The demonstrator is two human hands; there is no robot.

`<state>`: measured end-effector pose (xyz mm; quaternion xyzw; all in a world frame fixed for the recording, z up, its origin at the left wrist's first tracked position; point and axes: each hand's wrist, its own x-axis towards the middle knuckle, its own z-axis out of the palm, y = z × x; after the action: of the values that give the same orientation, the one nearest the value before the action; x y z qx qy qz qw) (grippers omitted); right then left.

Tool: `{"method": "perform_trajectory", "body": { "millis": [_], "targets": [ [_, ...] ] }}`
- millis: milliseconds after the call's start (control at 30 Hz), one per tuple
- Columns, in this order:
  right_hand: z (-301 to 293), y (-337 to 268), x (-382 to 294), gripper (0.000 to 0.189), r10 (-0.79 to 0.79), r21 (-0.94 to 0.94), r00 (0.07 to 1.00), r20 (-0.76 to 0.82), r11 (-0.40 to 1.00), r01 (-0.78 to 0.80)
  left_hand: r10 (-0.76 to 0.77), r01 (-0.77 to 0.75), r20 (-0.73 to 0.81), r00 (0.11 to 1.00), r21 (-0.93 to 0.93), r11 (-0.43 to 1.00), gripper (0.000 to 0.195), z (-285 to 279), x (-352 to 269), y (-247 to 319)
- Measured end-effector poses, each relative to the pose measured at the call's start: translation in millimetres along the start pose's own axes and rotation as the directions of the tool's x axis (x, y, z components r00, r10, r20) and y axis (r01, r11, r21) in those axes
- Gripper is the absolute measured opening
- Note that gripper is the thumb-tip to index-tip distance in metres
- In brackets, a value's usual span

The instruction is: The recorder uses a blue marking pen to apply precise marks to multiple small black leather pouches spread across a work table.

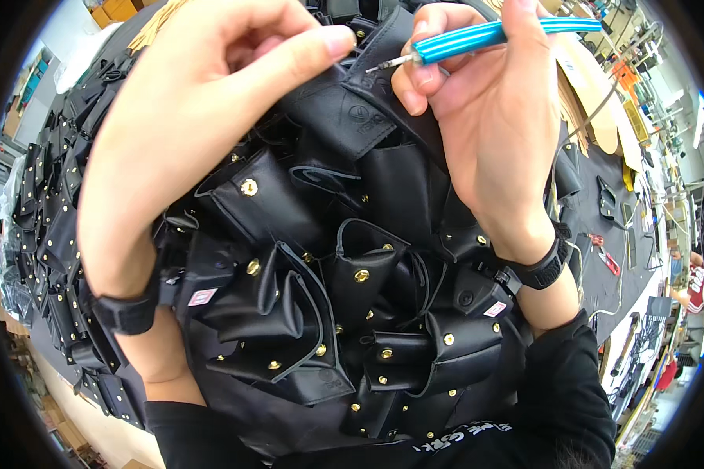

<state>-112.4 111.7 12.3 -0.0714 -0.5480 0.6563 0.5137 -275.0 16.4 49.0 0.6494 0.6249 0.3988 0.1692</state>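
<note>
My right hand (pixel 487 111) holds a blue pen-like tool (pixel 475 41) with a thin metal tip and a cord that runs off to the right. The tip is over the stitched edge of a black leather piece (pixel 381 53). To the left my left hand (pixel 211 76) is bent, its thumb beside that piece's edge; whether the fingers pinch anything is hidden. Below both hands lies a heap of black leather pouches (pixel 270 199) with brass-coloured snaps (pixel 249 187). An embossed mark shows on one leather flap (pixel 352 117). Each wrist wears a black strap with a small device.
More snapped black leather pieces (pixel 53 205) are piled at the left. On the dark table to the right are a red-handled tool (pixel 607 258), a black clip-like item (pixel 607 199), tan strips (pixel 592 99) and cords. Another person (pixel 697 281) is far off at the right.
</note>
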Motion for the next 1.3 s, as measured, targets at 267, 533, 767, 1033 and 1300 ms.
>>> {"method": "perform_trajectory", "body": {
  "millis": [267, 533, 767, 1033, 1300],
  "targets": [
    [0, -1, -6, 0.036, -0.035, -0.087, 0.999, -0.013, 0.996, 0.034, 0.061, -0.084, 0.105, 0.993, 0.234, 0.969, 0.011, -14, -12, 13],
    [3, -5, -9, 0.037, -0.067, -0.172, 0.998, 0.006, 0.983, 0.067, 0.024, -0.015, -0.033, 0.999, 0.264, 0.964, 0.007, -11, -12, 16],
    [5, -5, -10, 0.038, -0.071, -0.214, 0.997, 0.01, 0.974, 0.071, 0.048, -0.028, -0.043, 0.998, 0.384, 0.923, 0.007, -10, -14, 18],
    [6, -5, -11, 0.039, -0.066, -0.23, 0.998, 0.007, 0.971, 0.065, 0.062, -0.041, -0.037, 0.997, 0.414, 0.91, 0.007, -10, -14, 21],
    [7, -6, -9, 0.04, -0.054, -0.211, 0.999, -0.008, 0.976, 0.051, -0.01, 0.028, -0.051, 0.999, 0.373, 0.928, 0.008, -12, -15, 21]
  ]
}}
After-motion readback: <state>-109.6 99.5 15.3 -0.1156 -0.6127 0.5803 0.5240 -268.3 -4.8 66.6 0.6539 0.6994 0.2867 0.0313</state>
